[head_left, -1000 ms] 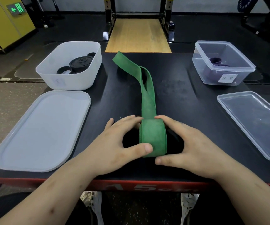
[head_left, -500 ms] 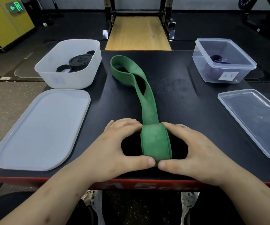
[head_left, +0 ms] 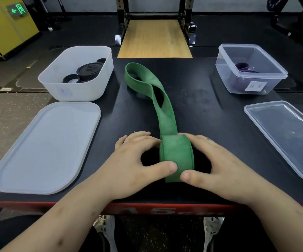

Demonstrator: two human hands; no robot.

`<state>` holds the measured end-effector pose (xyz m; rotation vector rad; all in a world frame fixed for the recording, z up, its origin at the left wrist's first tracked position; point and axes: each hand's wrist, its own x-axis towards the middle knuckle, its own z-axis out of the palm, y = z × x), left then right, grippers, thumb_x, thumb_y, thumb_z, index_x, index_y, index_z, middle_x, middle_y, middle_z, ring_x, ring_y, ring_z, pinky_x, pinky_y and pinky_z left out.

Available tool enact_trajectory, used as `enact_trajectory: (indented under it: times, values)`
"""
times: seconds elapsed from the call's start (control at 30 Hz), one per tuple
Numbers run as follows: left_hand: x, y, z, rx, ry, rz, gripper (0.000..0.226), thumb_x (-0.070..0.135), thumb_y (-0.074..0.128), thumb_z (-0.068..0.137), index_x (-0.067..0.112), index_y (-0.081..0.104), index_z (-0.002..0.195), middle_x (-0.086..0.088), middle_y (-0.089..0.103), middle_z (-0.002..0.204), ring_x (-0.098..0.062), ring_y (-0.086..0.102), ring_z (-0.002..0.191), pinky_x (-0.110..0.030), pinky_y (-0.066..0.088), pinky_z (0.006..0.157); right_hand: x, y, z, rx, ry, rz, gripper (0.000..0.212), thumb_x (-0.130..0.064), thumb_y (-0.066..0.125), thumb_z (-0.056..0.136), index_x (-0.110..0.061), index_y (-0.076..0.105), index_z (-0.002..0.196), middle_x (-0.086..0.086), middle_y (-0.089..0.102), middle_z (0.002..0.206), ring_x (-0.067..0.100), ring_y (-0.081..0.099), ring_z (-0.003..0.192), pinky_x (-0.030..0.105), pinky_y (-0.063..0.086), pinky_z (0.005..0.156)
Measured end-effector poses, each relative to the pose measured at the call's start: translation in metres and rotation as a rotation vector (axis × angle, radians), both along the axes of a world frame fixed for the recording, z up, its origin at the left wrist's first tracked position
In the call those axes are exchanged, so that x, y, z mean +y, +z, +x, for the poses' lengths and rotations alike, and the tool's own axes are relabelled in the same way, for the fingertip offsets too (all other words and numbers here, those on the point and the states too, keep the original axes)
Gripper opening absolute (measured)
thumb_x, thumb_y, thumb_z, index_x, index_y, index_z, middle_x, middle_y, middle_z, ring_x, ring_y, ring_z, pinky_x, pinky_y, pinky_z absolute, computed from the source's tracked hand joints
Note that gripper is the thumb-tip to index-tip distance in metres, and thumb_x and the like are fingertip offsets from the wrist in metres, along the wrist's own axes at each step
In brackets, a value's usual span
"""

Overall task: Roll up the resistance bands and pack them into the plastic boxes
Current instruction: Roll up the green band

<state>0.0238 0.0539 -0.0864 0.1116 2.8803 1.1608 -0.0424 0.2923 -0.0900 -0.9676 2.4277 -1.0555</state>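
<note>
A green resistance band (head_left: 176,157) lies on the black table (head_left: 201,106), partly wound into a thick roll near the front edge. Its loose tail (head_left: 143,82) runs away from me and ends in a twisted loop. My left hand (head_left: 138,160) cups the roll's left side, thumb on its front. My right hand (head_left: 218,160) cups the right side the same way. A white plastic box (head_left: 99,88) at the back left holds rolled black bands (head_left: 88,70). A clear plastic box (head_left: 227,79) at the back right holds a purple band (head_left: 241,66).
A white lid (head_left: 45,148) lies flat at the left, overhanging the table edge. A clear lid (head_left: 281,135) lies at the right. Behind the table are a wooden platform (head_left: 154,39) and a rack; the table's red front edge (head_left: 165,210) is just under my wrists.
The roll has grown thicker and the loose tail has shortened, its far loop drawn toward me. Both hands stayed on the roll's sides.
</note>
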Motion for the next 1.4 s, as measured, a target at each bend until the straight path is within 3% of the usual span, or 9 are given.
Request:
enact_trajectory:
  times: [0.13, 0.33, 0.43, 0.53, 0.63, 0.73, 0.97, 1.2, 1.4]
  values:
    - [0.000, 0.000, -0.006, -0.002, 0.012, -0.009, 0.067, 0.084, 0.041, 0.068, 0.046, 0.067, 0.118, 0.050, 0.047, 0.115, 0.018, 0.022, 0.138, -0.039, 0.013, 0.123, 0.001, 0.001, -0.005, 0.006, 0.022, 0.026, 0.102, -0.075, 0.072, 0.066, -0.050, 0.029, 0.155, -0.034, 0.043, 0.143, -0.011, 0.034, 0.140, 0.018, 0.033, 0.111]
    - [0.004, -0.004, -0.012, 0.031, 0.040, -0.012, 0.078, 0.085, 0.026, 0.076, 0.033, 0.071, 0.112, 0.029, 0.059, 0.116, 0.016, 0.030, 0.133, -0.042, 0.013, 0.122, -0.007, -0.002, -0.013, 0.046, -0.019, -0.031, 0.077, -0.073, 0.066, 0.074, -0.044, 0.050, 0.143, -0.030, 0.052, 0.134, -0.006, 0.044, 0.134, 0.019, 0.037, 0.107]
    - [0.001, -0.011, -0.013, 0.035, 0.038, 0.077, 0.063, 0.080, 0.028, 0.088, 0.045, 0.054, 0.135, 0.021, 0.065, 0.122, 0.000, 0.042, 0.136, -0.049, 0.018, 0.121, -0.011, -0.005, -0.016, 0.051, -0.054, -0.053, 0.068, -0.073, 0.063, 0.074, -0.042, 0.059, 0.134, -0.026, 0.057, 0.125, -0.004, 0.050, 0.127, 0.018, 0.039, 0.102]
    - [-0.009, -0.016, -0.013, 0.007, -0.037, 0.156, 0.074, 0.078, 0.053, 0.087, 0.049, 0.033, 0.152, 0.015, 0.062, 0.135, -0.016, 0.046, 0.140, -0.054, 0.027, 0.119, -0.012, -0.005, -0.018, 0.053, -0.075, -0.057, 0.067, -0.075, 0.062, 0.072, -0.041, 0.063, 0.130, -0.025, 0.059, 0.121, -0.004, 0.052, 0.123, 0.020, 0.041, 0.100]
    - [-0.010, -0.008, -0.008, 0.018, -0.074, 0.076, 0.087, 0.072, 0.075, 0.075, 0.050, 0.035, 0.150, 0.020, 0.059, 0.137, -0.009, 0.043, 0.140, -0.055, 0.024, 0.121, -0.014, -0.003, -0.017, 0.042, -0.071, -0.068, 0.055, -0.074, 0.063, 0.072, -0.050, 0.063, 0.121, -0.024, 0.061, 0.118, -0.003, 0.054, 0.121, 0.023, 0.042, 0.099]
    - [-0.005, 0.003, 0.004, 0.063, -0.042, 0.083, 0.075, 0.059, 0.083, 0.074, 0.055, 0.045, 0.139, 0.026, 0.062, 0.128, 0.008, 0.044, 0.131, -0.052, 0.022, 0.121, -0.014, -0.001, -0.011, 0.029, -0.074, -0.077, 0.051, -0.075, 0.064, 0.071, -0.051, 0.066, 0.116, -0.021, 0.063, 0.115, -0.001, 0.055, 0.119, 0.027, 0.044, 0.102]
    - [0.006, 0.005, 0.035, 0.017, -0.026, 0.100, 0.070, 0.070, 0.074, 0.071, 0.054, 0.050, 0.135, 0.028, 0.064, 0.126, 0.009, 0.047, 0.131, -0.051, 0.010, 0.126, -0.003, 0.003, 0.015, -0.037, -0.043, -0.010, 0.065, -0.083, 0.063, 0.070, -0.043, 0.072, 0.120, -0.018, 0.065, 0.115, 0.001, 0.058, 0.118, 0.038, 0.047, 0.105]
    - [0.013, -0.006, 0.053, 0.004, 0.016, 0.113, 0.082, 0.075, 0.067, 0.067, 0.047, 0.048, 0.142, 0.028, 0.055, 0.137, 0.009, 0.033, 0.141, -0.045, 0.001, 0.127, 0.006, 0.008, 0.030, -0.048, 0.013, 0.131, 0.096, -0.104, 0.045, 0.058, -0.043, 0.065, 0.129, -0.025, 0.055, 0.124, -0.004, 0.050, 0.123, 0.034, 0.044, 0.108]
    - [0.012, -0.008, 0.043, -0.034, 0.018, 0.114, 0.090, 0.080, 0.066, 0.065, 0.043, 0.047, 0.145, 0.027, 0.050, 0.145, 0.008, 0.029, 0.144, -0.044, -0.002, 0.127, -0.021, 0.035, -0.013, -0.034, -0.185, 0.066, 0.059, -0.091, 0.041, 0.079, -0.042, 0.072, 0.093, -0.012, 0.075, 0.094, 0.005, 0.071, 0.089, 0.039, 0.055, 0.096]
